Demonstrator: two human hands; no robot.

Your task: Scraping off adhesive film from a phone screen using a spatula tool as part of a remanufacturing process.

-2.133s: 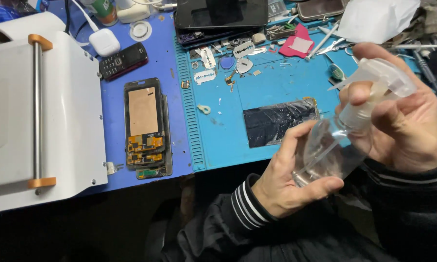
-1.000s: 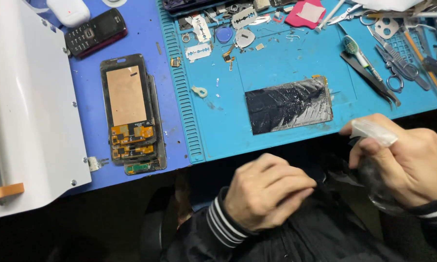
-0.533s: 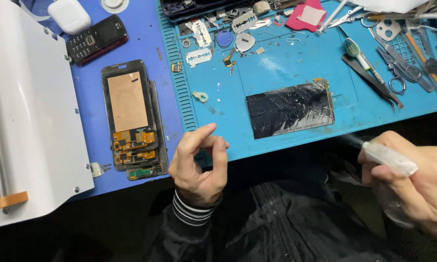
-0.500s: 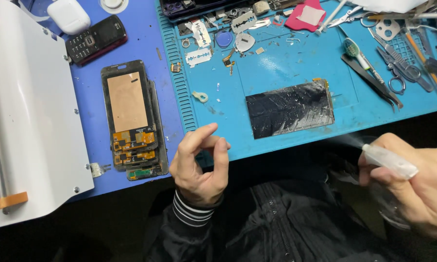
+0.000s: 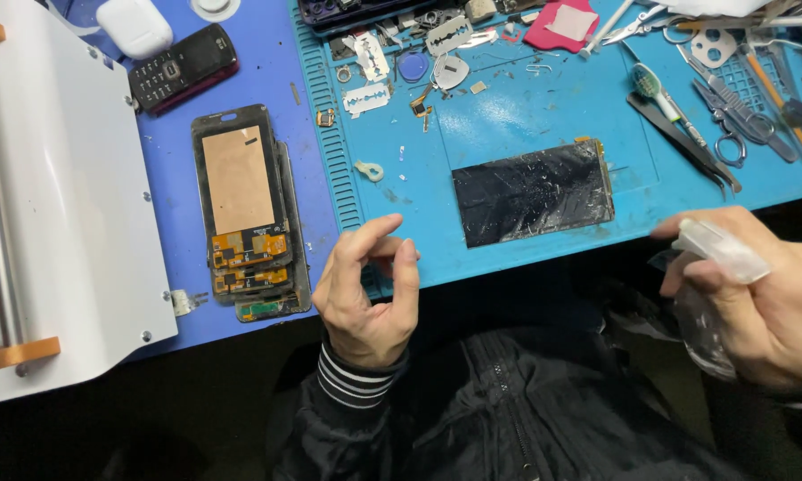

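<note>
My right hand (image 5: 766,307) grips a clear plastic spray bottle (image 5: 717,281) at the lower right, its nozzle aimed left and my index finger on the white spray head. My left hand (image 5: 370,294) hovers over the front edge of the blue mat (image 5: 508,116), fingers loosely curled, thumb and fingertips close, holding nothing. Beyond both hands a cracked black phone screen (image 5: 533,191) lies flat on the mat. Left of my left hand lies a stack of phone display assemblies (image 5: 245,209) with copper backs and orange flex cables.
A white machine with wooden-ended bar (image 5: 45,223) fills the left side. A black keypad phone (image 5: 183,67) and white earbud case (image 5: 134,25) lie at the back left. Razor blades (image 5: 365,98), tweezers, scissors (image 5: 731,107) and small parts crowd the back of the mat.
My left hand let go of the bottle and rose to the mat's front edge. My right hand dropped with the bottle to the lower right. The view shifted slightly.
</note>
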